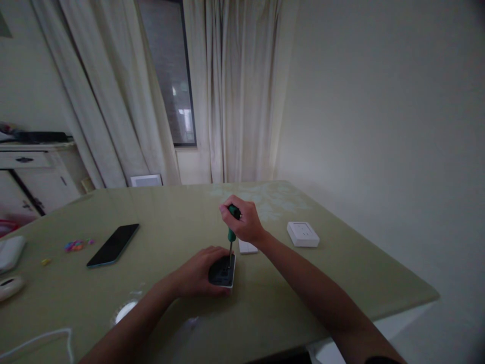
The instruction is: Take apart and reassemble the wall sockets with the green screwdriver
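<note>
My right hand is closed around the green handle of a screwdriver, held nearly upright. Its metal shaft points down to the dark back of a small square box with a white rim, which looks like a wall switch. Wrapped around the left side of that switch, my left hand grips it on the table. The tip meets the dark inner face; a screw there is too small to make out. Just behind, partly hidden by my right hand, lies a flat white plate.
A white wall socket sits to the right. On the left lie a black phone, colourful small pieces, a yellow bit, a white case and a white cable. A round white item is beside my left forearm.
</note>
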Available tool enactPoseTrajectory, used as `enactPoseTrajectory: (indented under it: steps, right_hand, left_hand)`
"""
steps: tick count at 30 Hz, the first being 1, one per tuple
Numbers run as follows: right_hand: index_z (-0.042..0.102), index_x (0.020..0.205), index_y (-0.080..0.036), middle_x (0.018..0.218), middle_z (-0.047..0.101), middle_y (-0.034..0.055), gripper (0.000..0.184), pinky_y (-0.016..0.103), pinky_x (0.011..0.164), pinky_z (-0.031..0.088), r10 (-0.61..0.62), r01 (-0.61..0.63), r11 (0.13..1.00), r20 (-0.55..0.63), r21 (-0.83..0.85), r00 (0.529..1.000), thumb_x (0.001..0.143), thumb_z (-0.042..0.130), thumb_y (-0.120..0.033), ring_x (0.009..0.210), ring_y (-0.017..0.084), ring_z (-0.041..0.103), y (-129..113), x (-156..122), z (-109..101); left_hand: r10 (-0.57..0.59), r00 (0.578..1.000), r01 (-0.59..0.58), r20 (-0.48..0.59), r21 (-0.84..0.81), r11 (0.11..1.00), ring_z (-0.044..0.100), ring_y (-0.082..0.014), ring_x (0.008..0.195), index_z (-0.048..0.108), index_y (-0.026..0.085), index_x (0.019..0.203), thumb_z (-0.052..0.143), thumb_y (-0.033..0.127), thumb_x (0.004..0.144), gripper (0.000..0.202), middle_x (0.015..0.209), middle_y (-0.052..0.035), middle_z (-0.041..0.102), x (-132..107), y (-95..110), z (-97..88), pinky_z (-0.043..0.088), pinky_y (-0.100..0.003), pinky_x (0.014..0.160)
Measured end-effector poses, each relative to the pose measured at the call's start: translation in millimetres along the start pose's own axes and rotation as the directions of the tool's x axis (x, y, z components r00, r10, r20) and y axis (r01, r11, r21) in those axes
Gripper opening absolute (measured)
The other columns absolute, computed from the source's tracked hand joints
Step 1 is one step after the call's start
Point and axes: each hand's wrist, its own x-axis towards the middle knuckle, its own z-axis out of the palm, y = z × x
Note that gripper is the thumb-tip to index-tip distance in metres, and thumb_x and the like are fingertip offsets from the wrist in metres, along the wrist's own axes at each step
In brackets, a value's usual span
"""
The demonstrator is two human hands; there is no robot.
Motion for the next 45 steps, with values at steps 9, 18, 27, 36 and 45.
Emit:
enactPoseTrajectory:
  steps: [9, 18, 27, 36, 45]
  right_hand:
    - [0.065, 0.082, -0.021, 0.071, 0.063, -0.0022, 0.028, 0.023, 0.067, 0.047, -0.048, 0.042, 0.997, 0.097, 0.064, 0.994, 0.099, 0.064, -0.044, 0.062, 0.01, 0.057, -1.0, -1.4, -4.5]
    - [0.07, 0.13, -0.02, 0.116, 0.079, 0.0074, 0.033, 0.028, 0.083, 0.056, -0.219, 0.186, 0.975, 0.413, 0.119, 0.884, 0.104, 0.053, -0.032, 0.088, 0.015, 0.074, -6.6, 10.2, -28.6]
    - [0.055, 0.152, -0.022, 0.134, 0.075, 0.0079, 0.048, 0.029, 0.091, 0.053, -0.191, 0.217, 0.976, 0.535, 0.015, 0.823, 0.104, 0.049, -0.025, 0.106, 0.017, 0.073, -15.8, 14.2, -35.6]
    - [0.068, 0.132, -0.019, 0.121, 0.077, 0.0089, 0.034, 0.03, 0.083, 0.053, -0.126, 0.19, 0.977, 0.448, -0.1, 0.885, 0.1, 0.056, -0.024, 0.098, 0.018, 0.073, -11.3, 13.1, -30.1]
    - [0.065, 0.131, -0.017, 0.112, 0.076, 0.0092, 0.038, 0.03, 0.079, 0.05, -0.041, 0.15, 0.972, 0.494, -0.182, 0.868, 0.093, 0.063, -0.021, 0.091, 0.019, 0.069, -12.9, 15.3, -36.2]
  left_hand:
    - [-0.007, 1.0, 0.007, -0.009, 0.009, 1.0, 0.062, -0.0363, 0.127, 0.061, 0.026, 0.143, 0.09, 0.043, 0.074, 0.076, 0.136, -0.0098, 0.068, -0.8, 5.1, -0.6, 0.048, -0.052, 0.114]
    - [-0.038, 0.998, 0.042, -0.047, 0.076, 0.996, 0.064, -0.0361, 0.122, 0.059, 0.026, 0.142, 0.087, 0.049, 0.078, 0.074, 0.133, -0.01, 0.069, 2.9, 11.8, 4.5, 0.05, -0.05, 0.109]
    - [-0.054, 0.996, 0.059, -0.066, 0.08, 0.995, 0.066, -0.0374, 0.12, 0.06, 0.023, 0.139, 0.088, 0.051, 0.077, 0.074, 0.131, -0.0123, 0.07, 3.7, 7.6, 8.0, 0.051, -0.051, 0.107]
    - [-0.056, 0.994, 0.063, -0.093, 0.072, 0.995, 0.065, -0.0375, 0.122, 0.061, 0.026, 0.141, 0.089, 0.049, 0.076, 0.075, 0.133, -0.0106, 0.07, 4.7, 6.0, 9.1, 0.051, -0.052, 0.108]
    - [-0.062, 0.993, 0.071, -0.105, 0.087, 0.994, 0.066, -0.0376, 0.12, 0.061, 0.024, 0.139, 0.086, 0.051, 0.08, 0.07, 0.132, -0.0123, 0.071, 5.1, 7.6, 7.5, 0.052, -0.052, 0.107]
